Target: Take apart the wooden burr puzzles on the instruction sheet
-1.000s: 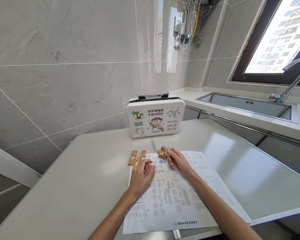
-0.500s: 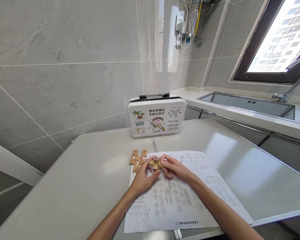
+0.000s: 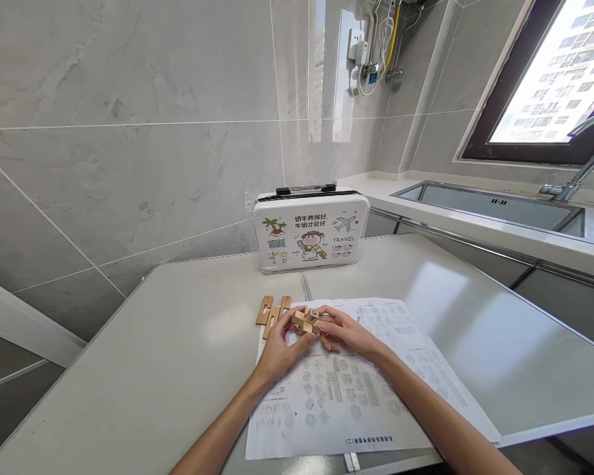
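Observation:
A small wooden puzzle assembly [image 3: 307,320] of interlocked notched blocks is held between both hands just above a printed instruction sheet [image 3: 346,389]. My left hand [image 3: 281,346] grips its left side with the fingertips. My right hand [image 3: 346,333] pinches its right side. Loose notched wooden pieces [image 3: 272,311] lie side by side on the table, just left of my left hand and at the sheet's far left corner.
A white cartoon-printed case [image 3: 311,231] with a black handle stands against the tiled wall behind the puzzle. The grey table [image 3: 178,356] has a seam down its middle. A steel sink [image 3: 499,208] and tap [image 3: 581,165] sit on the counter at right, under a window.
My left hand left the loose pieces and joined the right hand on the puzzle assembly. The assembly came nearer and leftward, and has been turned between the hands.

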The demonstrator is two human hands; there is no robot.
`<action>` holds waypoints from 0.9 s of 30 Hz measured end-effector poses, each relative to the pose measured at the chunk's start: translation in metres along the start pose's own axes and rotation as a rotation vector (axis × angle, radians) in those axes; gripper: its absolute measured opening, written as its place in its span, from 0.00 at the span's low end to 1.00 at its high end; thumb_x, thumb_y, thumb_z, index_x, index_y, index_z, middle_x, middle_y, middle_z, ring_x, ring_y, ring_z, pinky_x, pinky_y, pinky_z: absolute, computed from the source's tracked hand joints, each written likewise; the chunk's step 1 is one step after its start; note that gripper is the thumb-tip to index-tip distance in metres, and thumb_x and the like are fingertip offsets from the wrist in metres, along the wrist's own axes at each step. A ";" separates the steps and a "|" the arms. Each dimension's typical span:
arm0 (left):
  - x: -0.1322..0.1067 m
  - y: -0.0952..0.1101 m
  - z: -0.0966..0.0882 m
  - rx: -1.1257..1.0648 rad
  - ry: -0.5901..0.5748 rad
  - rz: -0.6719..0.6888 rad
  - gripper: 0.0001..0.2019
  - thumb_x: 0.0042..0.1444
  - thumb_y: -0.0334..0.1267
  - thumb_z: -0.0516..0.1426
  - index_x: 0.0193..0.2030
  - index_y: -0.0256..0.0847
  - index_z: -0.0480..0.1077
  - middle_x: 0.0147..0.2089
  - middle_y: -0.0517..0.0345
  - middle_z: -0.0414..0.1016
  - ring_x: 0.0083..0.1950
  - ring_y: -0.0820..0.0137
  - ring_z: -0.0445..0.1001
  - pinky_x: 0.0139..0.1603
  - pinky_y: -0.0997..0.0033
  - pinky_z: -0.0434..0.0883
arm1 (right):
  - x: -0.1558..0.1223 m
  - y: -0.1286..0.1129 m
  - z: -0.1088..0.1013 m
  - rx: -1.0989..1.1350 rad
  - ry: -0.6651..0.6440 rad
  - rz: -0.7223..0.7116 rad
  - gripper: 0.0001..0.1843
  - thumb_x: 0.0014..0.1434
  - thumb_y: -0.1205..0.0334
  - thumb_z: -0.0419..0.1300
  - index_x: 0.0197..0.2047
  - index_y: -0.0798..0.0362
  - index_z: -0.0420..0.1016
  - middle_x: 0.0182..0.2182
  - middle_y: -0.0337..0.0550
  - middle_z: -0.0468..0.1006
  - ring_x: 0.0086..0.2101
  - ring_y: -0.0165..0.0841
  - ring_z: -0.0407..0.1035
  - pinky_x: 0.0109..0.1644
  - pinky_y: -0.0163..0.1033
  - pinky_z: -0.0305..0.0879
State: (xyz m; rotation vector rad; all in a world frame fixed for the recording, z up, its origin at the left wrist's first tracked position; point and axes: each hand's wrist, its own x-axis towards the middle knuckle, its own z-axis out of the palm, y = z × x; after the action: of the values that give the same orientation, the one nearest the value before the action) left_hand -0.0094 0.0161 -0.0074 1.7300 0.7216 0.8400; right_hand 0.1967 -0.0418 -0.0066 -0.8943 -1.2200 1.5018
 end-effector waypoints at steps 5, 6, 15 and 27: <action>0.001 0.002 0.000 0.045 0.050 -0.014 0.28 0.57 0.46 0.68 0.63 0.46 0.71 0.60 0.49 0.77 0.58 0.60 0.76 0.63 0.57 0.72 | 0.004 0.001 -0.002 -0.100 0.152 -0.086 0.22 0.66 0.38 0.61 0.46 0.49 0.72 0.29 0.36 0.73 0.29 0.31 0.67 0.30 0.35 0.60; 0.001 0.002 0.001 0.046 0.054 -0.015 0.28 0.56 0.45 0.69 0.63 0.46 0.71 0.60 0.49 0.77 0.58 0.59 0.76 0.63 0.56 0.71 | 0.005 0.001 -0.002 -0.122 0.183 -0.098 0.23 0.66 0.37 0.60 0.45 0.49 0.72 0.29 0.37 0.73 0.29 0.32 0.66 0.31 0.36 0.61; -0.002 0.005 0.003 0.081 0.063 -0.005 0.31 0.51 0.40 0.72 0.63 0.47 0.72 0.63 0.49 0.74 0.62 0.56 0.74 0.67 0.53 0.69 | 0.007 0.011 -0.006 -0.237 0.160 -0.043 0.27 0.65 0.32 0.59 0.36 0.51 0.70 0.28 0.36 0.72 0.25 0.30 0.65 0.29 0.36 0.58; 0.003 -0.001 0.000 -0.119 0.050 -0.060 0.31 0.47 0.43 0.75 0.57 0.42 0.75 0.64 0.44 0.75 0.66 0.51 0.72 0.71 0.49 0.66 | 0.006 0.009 -0.004 -0.251 0.055 -0.014 0.27 0.69 0.37 0.56 0.31 0.51 0.69 0.24 0.37 0.74 0.22 0.29 0.64 0.28 0.36 0.58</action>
State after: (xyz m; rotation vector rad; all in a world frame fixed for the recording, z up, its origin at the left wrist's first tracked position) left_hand -0.0080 0.0186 -0.0076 1.5788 0.7389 0.8697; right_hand 0.1972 -0.0354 -0.0162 -1.0822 -1.3912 1.3223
